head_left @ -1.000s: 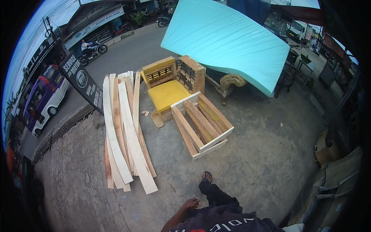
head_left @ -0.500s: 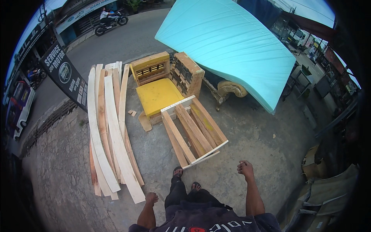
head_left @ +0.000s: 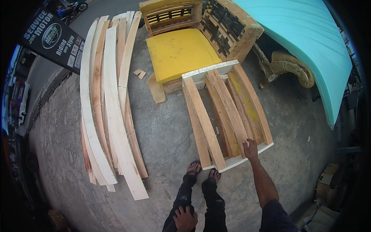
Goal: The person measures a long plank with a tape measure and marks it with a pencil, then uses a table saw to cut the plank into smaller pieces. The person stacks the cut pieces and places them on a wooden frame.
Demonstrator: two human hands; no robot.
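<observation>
In front of my feet a slatted wooden frame (head_left: 228, 112) lies on the ground, with pale end boards joined by brown lengthwise pieces. My right hand (head_left: 250, 149) reaches down to its near end. Its fingers curl around the end of a middle slat by the near end board; the underside of that hold is hidden. On my dark trouser leg, near the knee, my left hand (head_left: 185, 219) rests with fingers spread and nothing in it.
Long pale planks (head_left: 116, 104) lie heaped on the left. Beyond the frame stands an armchair frame with a yellow seat (head_left: 181, 52). A large turquoise sheet (head_left: 305, 34) covers furniture with a scrolled arm (head_left: 295, 69) at right. A dark signboard (head_left: 54, 36) stands by the road.
My view has come down closer to the frame. My right hand has gone from hanging beside it to gripping its near end. My left hand has moved onto my leg.
</observation>
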